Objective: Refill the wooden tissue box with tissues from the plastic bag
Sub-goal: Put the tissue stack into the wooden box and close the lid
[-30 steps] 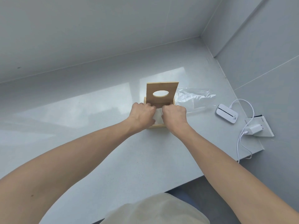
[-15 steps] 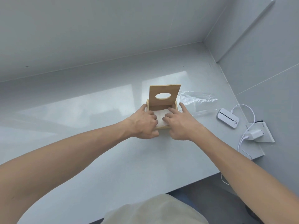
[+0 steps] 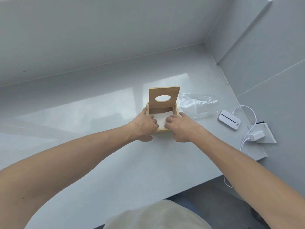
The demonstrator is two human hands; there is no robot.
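Observation:
The wooden tissue box (image 3: 175,111) stands on the grey counter, its lid (image 3: 163,95) with an oval hole raised upright at the back. White tissues (image 3: 162,118) lie inside. My left hand (image 3: 145,125) is at the box's left front, thumb along the outer wall, fingers curled down onto the tissues. My right hand (image 3: 180,127) is at the right front, fingers bent onto the tissues, index finger lying along the right wall. A flat clear plastic bag (image 3: 198,104) lies just right of the box.
A small white device (image 3: 229,119) with a cable sits right of the bag. A white charger (image 3: 256,134) is plugged into a wall plate (image 3: 268,138). Grey walls close the counter (image 3: 99,146) at the back and right; its front edge runs near my body.
Both hands slid back from deep inside the box to its front corners, baring more of the tissues. The view shifted slightly; box and bag stayed put.

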